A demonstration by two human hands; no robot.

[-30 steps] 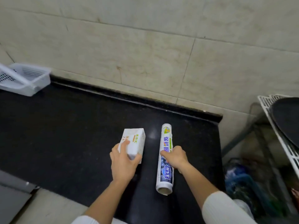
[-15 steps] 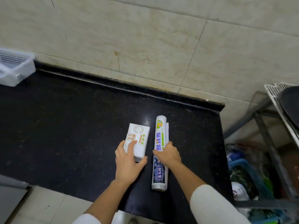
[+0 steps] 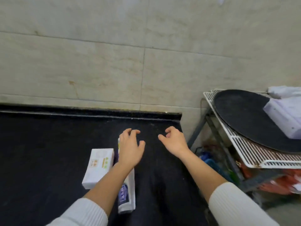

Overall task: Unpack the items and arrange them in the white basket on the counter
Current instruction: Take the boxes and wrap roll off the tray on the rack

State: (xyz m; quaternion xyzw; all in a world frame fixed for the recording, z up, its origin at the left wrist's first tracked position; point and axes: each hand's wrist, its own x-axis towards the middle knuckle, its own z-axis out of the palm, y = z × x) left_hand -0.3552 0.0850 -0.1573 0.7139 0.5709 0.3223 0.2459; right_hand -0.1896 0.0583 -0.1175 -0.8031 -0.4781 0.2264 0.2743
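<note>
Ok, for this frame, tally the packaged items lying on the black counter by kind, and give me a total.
White box: 1
Roll in printed wrapper: 1
Total on the counter: 2
Both lie side by side; neither the left hand nor the right hand holds anything. The white basket is not in view.

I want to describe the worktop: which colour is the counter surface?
Black, with a glossy look: the counter, seen in the head view.
</note>
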